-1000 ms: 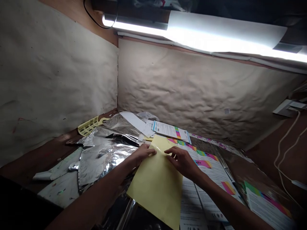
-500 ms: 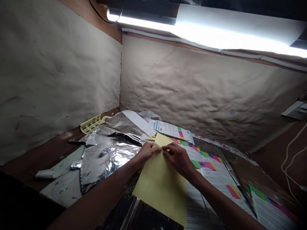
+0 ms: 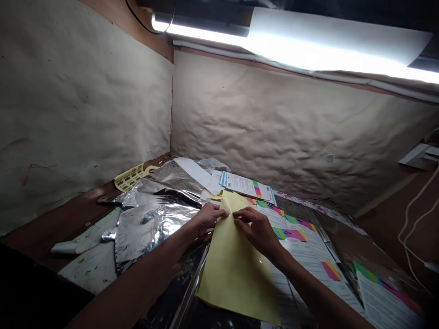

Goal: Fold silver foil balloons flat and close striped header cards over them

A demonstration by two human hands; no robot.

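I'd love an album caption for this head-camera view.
Left hand and right hand close together at a yellow sheet, between silvery film and printed papers, a tube light glowing above.

Yellow paper (image 3: 236,274), gently bowed, partly covers printed sheets (image 3: 307,251).

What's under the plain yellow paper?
Showing from under the plain yellow paper: printed white paper sheets at right, dark glossy surface along the bottom. Whatever its middle covers can't be seen.

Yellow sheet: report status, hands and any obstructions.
Left hand gripping yellow sheet at its left edge, thumb on top. Right hand at its upper part, hold unclear. Printed sheets close on the right, partly covered.
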